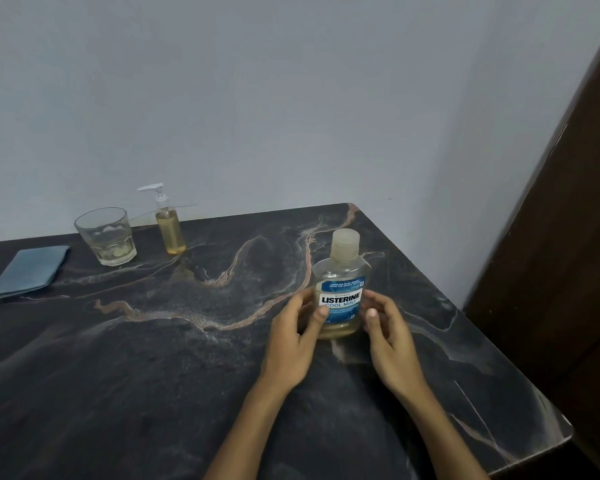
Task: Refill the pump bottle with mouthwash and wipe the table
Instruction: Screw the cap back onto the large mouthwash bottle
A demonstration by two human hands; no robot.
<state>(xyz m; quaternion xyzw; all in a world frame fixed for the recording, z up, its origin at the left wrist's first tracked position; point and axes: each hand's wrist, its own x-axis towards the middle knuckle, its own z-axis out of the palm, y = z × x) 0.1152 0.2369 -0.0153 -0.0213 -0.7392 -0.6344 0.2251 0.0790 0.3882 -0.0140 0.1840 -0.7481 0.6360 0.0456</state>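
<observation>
One mouthwash bottle (341, 287), capped and upright, is standing on the dark marble table (153, 358) toward its right side, with the left hand (293, 336) and right hand (388, 336) curling around its lower sides, thumbs lying on the label. One pump bottle (168, 225) of amber liquid, one glass (106, 237) and one folded blue cloth (28, 271) are sitting well apart from it along the far left edge.

Bare table (153, 375) lies open leftward; glass (106, 236) and cloth (26, 271) (far left) flank the pump bottle (168, 225).
</observation>
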